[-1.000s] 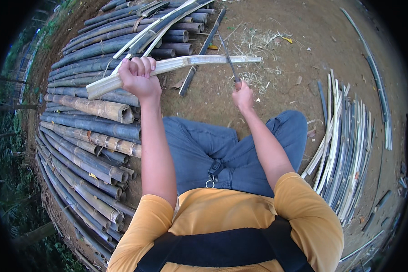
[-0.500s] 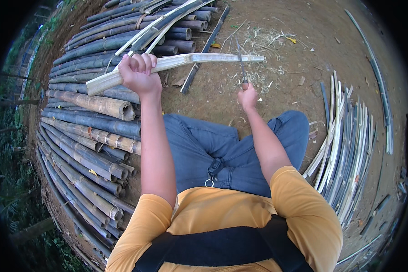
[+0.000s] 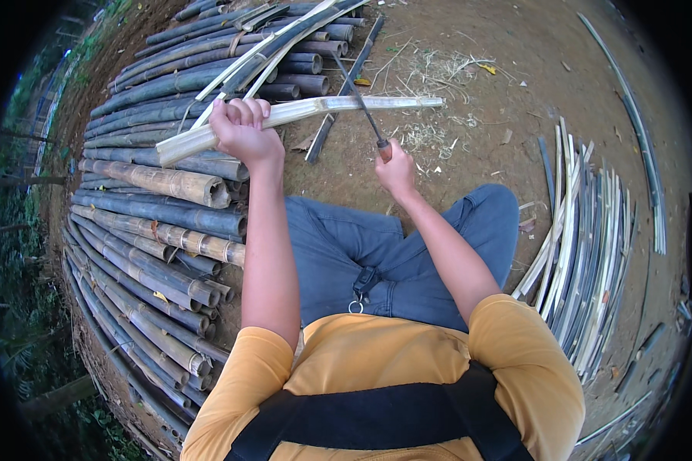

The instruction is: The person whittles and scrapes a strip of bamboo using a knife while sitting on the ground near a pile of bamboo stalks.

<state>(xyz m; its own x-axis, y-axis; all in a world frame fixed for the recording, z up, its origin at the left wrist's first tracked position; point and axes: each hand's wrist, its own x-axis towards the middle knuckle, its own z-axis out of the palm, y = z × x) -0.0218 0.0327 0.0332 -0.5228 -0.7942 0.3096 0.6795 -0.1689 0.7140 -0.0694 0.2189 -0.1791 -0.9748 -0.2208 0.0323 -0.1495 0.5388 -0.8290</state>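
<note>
My left hand [image 3: 247, 137] is closed around a split bamboo strip [image 3: 307, 110] near its thick left end. The strip stretches to the right in front of me, pale side showing. My right hand [image 3: 397, 172] grips a knife by its brown handle [image 3: 384, 152]. Its long, thin, dark blade points away and to the left, crossing the strip about two thirds along. Whether the edge touches the strip, I cannot tell. Beneath the strip's far end, pale shavings [image 3: 430, 137] lie on the ground.
Bamboo poles [image 3: 154, 183] are piled along my left. Several split strips [image 3: 273, 50] rest on the pile's far end. A dark strip [image 3: 323, 134] lies on the dirt ahead. To my right is a bundle of split strips [image 3: 584, 253], with a long strip [image 3: 640, 123] beyond it. My crossed legs [image 3: 346, 230] are below.
My right hand has moved left and slightly away from me, carrying the knife. The blade now tilts left and crosses the strip closer to my left hand, which has shifted slightly right.
</note>
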